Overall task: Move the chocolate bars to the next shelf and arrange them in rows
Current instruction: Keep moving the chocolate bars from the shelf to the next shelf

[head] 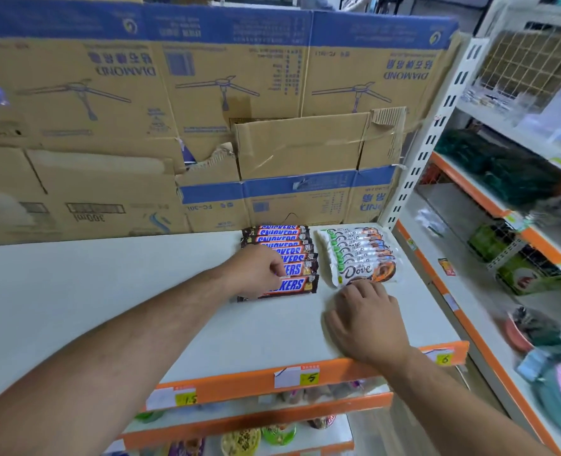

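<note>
In the head view, your left hand (256,271) lies over the left part of the Snickers bars (282,245). They sit in one overlapping row at the back right of the white shelf (108,291). The fingers of this hand are curled and pinch the nearest Snickers bar (293,286) at its upper edge. Your right hand (367,320) lies flat on the shelf with the fingers stretched and grasps nothing. Its fingertips (364,286) touch the near edge of the front Dove bar (367,271). The Dove bars (354,248) form a second row just beside the Snickers bars.

I judge these bars light and rather stiff inside. The wrappers look smooth and will probably slide over each other, so one push may disturb a whole row. It is better to take a bar by its long sides near the middle, because the crimped ends are thin and bend.

Your left hand covers the left ends of several Snickers bars, and its thumb does not show. At the back the bars overlap too closely to count. The cardboard (206,93) closes the view behind the shelf. The goods on the rack at the right (519,179) are blurred.
</note>
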